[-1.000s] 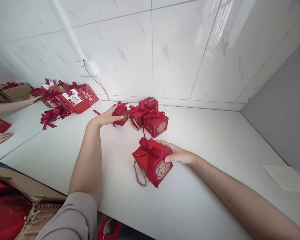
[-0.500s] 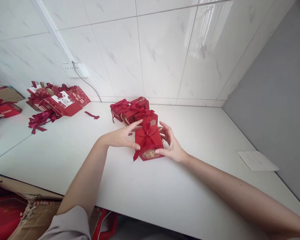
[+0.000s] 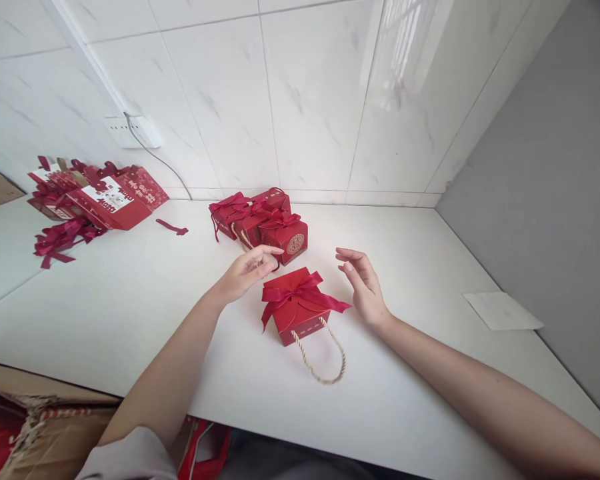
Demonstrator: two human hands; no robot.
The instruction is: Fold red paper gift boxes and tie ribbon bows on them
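A red gift box (image 3: 305, 325) with a dark red ribbon bow on top stands on the white table (image 3: 400, 400), its twisted cream rope handle hanging toward the front edge. Just left of and behind it is my left hand (image 3: 247, 270), fingers apart, holding nothing and overlapping the view of the grouped boxes' near edge. To the right of the box, my right hand (image 3: 364, 283) is raised with its fingers loosely curved and apart, also holding nothing. Behind, several similar red boxes (image 3: 285, 240) with bows are grouped near the wall.
At the left, a red printed carton (image 3: 130, 207) and a pile of dark red ribbons (image 3: 65, 237) lie near the wall. One loose ribbon (image 3: 172, 227) is beside them. White paper (image 3: 503, 311) lies at the right. A torn cardboard box (image 3: 65, 440) is below the table's front edge.
The near box has turned so its rope handle faces the front. Both hands have let go of it and moved apart. The view has shifted slightly; the person's hands at far left are gone.
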